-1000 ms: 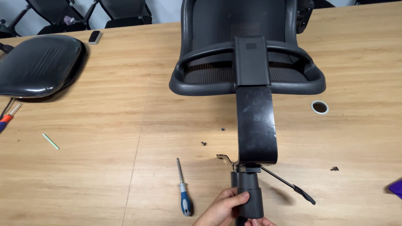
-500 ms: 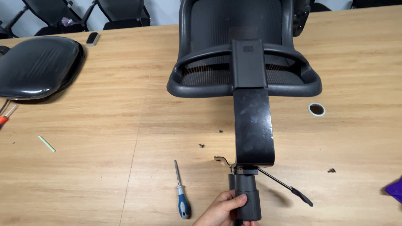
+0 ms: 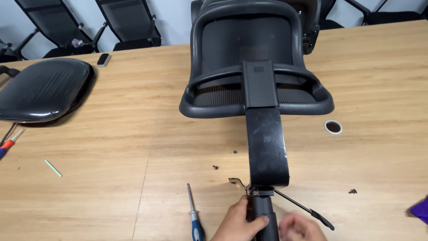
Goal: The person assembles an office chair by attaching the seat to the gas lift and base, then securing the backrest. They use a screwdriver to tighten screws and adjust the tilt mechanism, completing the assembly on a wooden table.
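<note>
A black mesh chair back (image 3: 249, 53) lies on the wooden table (image 3: 111, 147), its glossy black spine bracket (image 3: 266, 147) reaching toward me. At the bracket's near end sits a dark cylindrical part (image 3: 264, 216). My left hand (image 3: 236, 223) wraps around that cylinder from the left. My right hand (image 3: 299, 227) is blurred just to the right of it, below a thin black lever (image 3: 303, 207); its grip cannot be made out. A screwdriver with a blue and white handle (image 3: 194, 216) lies left of my left hand.
A black seat pad (image 3: 42, 89) lies at the far left with a red and blue tool (image 3: 9, 145) beside it. Small screws (image 3: 216, 167) (image 3: 352, 191), a green stick (image 3: 53, 168), a round cable hole (image 3: 333, 127) and a purple object (image 3: 420, 209) are on the table. Chairs stand behind.
The view has tilted up slightly, showing more of the chair back. My right hand has come into view, blurred, beside the cylinder. My left hand stays on the cylinder.
</note>
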